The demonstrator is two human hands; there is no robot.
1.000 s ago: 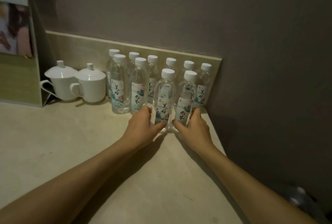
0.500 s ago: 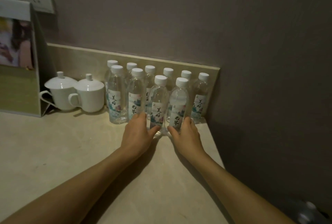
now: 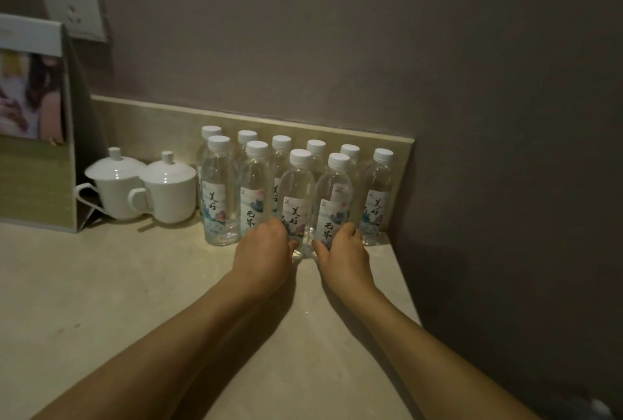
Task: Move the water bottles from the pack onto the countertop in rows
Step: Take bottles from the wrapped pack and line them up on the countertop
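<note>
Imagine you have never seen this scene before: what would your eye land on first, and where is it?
First, the cluster of white-capped water bottles standing in two rows against the backsplash in the countertop's far right corner. Next, the left hand and right hand, each at the base of a front-row bottle. Then the two lidded white cups left of the bottles.

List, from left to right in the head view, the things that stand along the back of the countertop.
Standing photo card → left lidded cup → right lidded cup → rows of water bottles, reaching to the side wall.
</note>
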